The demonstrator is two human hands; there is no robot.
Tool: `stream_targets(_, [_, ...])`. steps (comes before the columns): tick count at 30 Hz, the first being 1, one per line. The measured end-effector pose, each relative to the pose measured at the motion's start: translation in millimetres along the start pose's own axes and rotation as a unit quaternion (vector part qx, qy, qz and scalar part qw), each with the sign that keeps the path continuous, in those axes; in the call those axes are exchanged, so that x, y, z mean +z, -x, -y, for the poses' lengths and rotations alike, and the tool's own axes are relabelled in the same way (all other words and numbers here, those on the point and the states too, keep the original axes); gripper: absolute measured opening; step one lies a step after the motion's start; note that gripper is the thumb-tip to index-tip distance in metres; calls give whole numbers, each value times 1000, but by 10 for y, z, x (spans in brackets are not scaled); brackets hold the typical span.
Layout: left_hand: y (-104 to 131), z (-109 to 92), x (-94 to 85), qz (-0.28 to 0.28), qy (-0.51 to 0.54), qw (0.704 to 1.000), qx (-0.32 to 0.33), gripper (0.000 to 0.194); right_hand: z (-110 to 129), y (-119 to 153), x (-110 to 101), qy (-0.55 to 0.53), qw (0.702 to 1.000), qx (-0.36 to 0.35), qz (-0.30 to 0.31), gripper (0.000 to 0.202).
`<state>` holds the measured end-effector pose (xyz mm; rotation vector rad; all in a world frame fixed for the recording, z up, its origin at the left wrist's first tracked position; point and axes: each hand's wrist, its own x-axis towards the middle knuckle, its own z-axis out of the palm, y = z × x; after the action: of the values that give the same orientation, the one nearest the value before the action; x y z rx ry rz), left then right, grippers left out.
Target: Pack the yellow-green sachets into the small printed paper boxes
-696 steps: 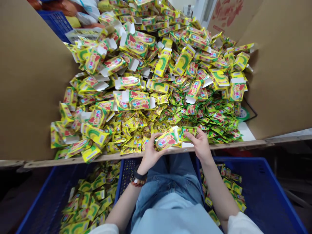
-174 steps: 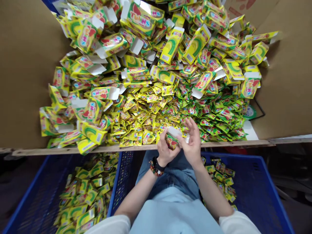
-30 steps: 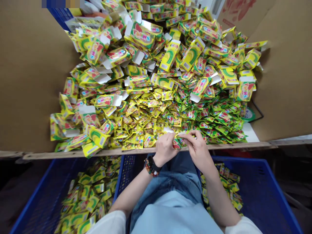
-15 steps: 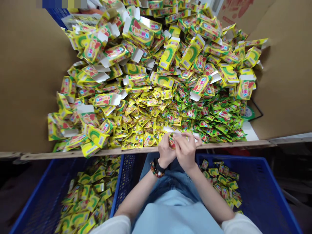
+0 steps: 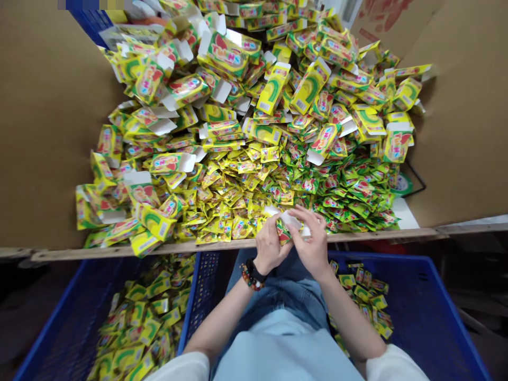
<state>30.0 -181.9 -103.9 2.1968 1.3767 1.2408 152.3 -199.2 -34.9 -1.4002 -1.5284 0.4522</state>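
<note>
At the front edge of the bench, my left hand (image 5: 270, 247) is closed around a small printed box (image 5: 283, 234) in green, red and yellow. A white end flap (image 5: 291, 219) stands up from the box. My right hand (image 5: 313, 244) pinches at that flap with thumb and forefinger, its other fingers curved over. Much of the box is hidden by my fingers. Just beyond my hands lie yellow sachets (image 5: 244, 226) on the left and green sachets (image 5: 341, 206) on the right.
A large heap of open-flapped boxes (image 5: 226, 55) fills the back and left of the bench. Cardboard walls (image 5: 468, 132) stand on both sides. A wooden lip (image 5: 222, 245) runs along the front. Below are blue crates (image 5: 432, 296) holding packed boxes (image 5: 137, 333).
My right hand has shifted slightly right and its fingers have lifted apart from my left hand. More of the box's white flap now shows. My left hand keeps its hold.
</note>
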Motion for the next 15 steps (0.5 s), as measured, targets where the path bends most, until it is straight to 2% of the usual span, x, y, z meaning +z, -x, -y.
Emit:
stream_targets(2, [16, -6, 7, -11, 3, 1000, 11, 60, -27, 17, 40, -84, 994, 52, -42, 38])
stream_targets(4, [28, -5, 21, -22, 6, 999, 24, 61, -65, 10, 87, -191, 974, 121, 2, 51])
stream_targets(6, [38, 2, 43, -24, 12, 999, 32, 62, -109, -7, 129, -288, 936, 192, 64, 57])
stream_targets(8, [46, 12, 68, -24, 22, 999, 29, 65, -149, -16, 157, -352, 898, 248, 90, 55])
stream_targets(10, [54, 23, 90, -28, 31, 999, 20, 65, -181, -13, 174, -388, 873, 280, 94, 48])
stream_targets(12, [59, 37, 107, -40, 31, 998, 29, 64, -205, -3, 184, -395, 868, 287, 92, 43])
stream_targets(15, [58, 63, 129, -47, 20, 997, 64, 65, -232, 5, 192, -357, 891, 261, 97, 40])
